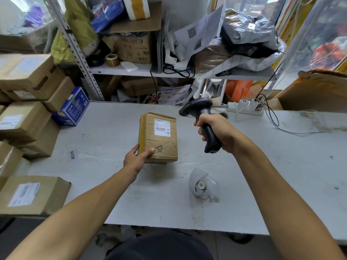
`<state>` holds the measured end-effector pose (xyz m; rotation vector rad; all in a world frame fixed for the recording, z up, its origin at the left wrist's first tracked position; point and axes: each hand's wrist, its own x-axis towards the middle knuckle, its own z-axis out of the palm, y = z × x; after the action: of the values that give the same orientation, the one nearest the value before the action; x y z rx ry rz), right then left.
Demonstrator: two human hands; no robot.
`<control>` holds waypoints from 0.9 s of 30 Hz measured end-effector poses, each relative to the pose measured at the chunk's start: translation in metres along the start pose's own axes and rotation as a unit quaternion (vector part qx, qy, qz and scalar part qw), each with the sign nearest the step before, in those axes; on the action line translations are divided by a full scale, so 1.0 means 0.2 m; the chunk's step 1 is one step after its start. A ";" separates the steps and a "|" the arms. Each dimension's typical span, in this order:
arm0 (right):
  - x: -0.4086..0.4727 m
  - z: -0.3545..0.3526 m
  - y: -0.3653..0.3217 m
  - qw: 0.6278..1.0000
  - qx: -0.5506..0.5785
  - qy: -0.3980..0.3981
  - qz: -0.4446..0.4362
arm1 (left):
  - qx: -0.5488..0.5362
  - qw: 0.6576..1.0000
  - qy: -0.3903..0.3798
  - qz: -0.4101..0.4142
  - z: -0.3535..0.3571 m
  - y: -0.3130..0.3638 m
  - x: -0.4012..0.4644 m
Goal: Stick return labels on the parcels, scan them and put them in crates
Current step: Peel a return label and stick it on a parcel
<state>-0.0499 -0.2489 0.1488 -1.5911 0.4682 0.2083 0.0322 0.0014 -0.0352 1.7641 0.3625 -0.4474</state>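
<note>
While the left hand (138,158) grips the near left corner of the cardboard parcel (158,137), thumb on top and fingers curled round the edge, the right hand (216,133) is wrapped tight round the handle of a black barcode scanner (201,121), its head aimed toward the parcel from the right. The parcel sits mid-frame on the grey table (105,184), and there's the white label (162,127) on its upper face, red glow across the barcode (yellow tape runs down the parcel's left side). Lower right of the parcel, well apart from it, lies a roll of labels (201,184) with loose backing paper around it. Stacked cardboard boxes (24,121) crowd the left edge of the frame, a blue box (72,107) wedged among them. At the top, a cluttered metal shelf (139,70); a white power strip (245,107) sits at the table's far edge, upper right.
</note>
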 end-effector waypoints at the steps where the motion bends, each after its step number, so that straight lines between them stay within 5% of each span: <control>1: -0.01 0.00 0.00 1.000 -0.001 0.002 0.000 | -0.001 1.000 0.001 -0.001 0.00 0.00 0.00; 13: -0.08 -0.03 -0.02 1.000 0.000 0.018 -0.021 | -0.012 1.000 0.001 -0.013 -0.01 -0.01 -0.01; 19: 0.00 -0.12 0.24 0.995 -0.067 0.070 0.022 | 0.043 0.993 -0.072 -0.082 0.00 0.01 -0.06; 27: 0.05 -0.25 1.03 0.945 -0.179 0.219 0.167 | 0.205 0.973 0.098 0.034 0.09 -0.12 -0.15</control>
<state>-0.1348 -0.3028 -0.0373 -1.9136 1.1008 0.2017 -0.0076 -0.0106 -0.0441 2.2264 0.3637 -0.3137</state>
